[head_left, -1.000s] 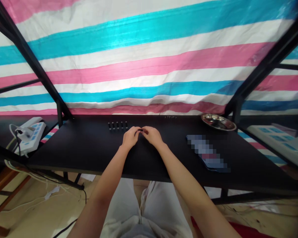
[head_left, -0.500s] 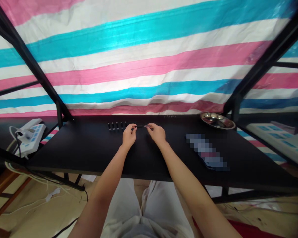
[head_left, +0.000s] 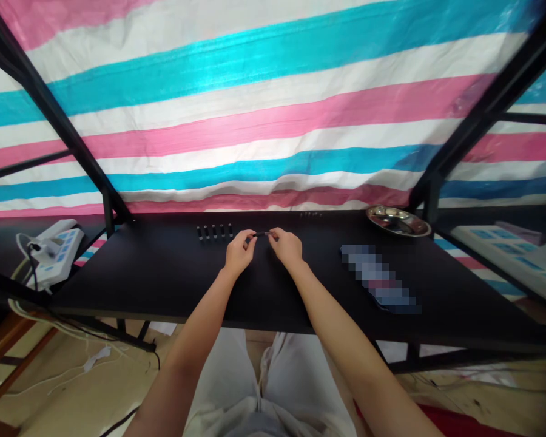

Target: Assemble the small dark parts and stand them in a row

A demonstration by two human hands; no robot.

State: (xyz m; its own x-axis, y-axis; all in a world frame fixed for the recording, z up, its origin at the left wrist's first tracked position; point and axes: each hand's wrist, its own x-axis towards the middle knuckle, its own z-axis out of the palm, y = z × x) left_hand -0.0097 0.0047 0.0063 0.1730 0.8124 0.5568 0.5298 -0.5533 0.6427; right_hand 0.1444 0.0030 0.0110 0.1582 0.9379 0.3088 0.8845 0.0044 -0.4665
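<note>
Over the middle of a black table (head_left: 164,273), my left hand (head_left: 239,252) and my right hand (head_left: 286,246) each pinch one end of a small dark cylindrical piece (head_left: 260,233) held level between them. Both hands are closed in a pinch, fingertips a short way apart. Just left of my left hand, a row of several small black cylinders (head_left: 215,232) stands upright near the table's far edge.
A metal dish (head_left: 397,220) sits at the far right of the table, with a blurred flat object (head_left: 382,280) in front of it. A few tiny parts (head_left: 312,214) lie along the far edge. A white power strip (head_left: 54,249) lies left. A striped tarp hangs behind the black frame.
A second ago my fingertips were together. They drew apart along the small dark piece, then came slightly closer again; my hands stayed at the same spot on the table.
</note>
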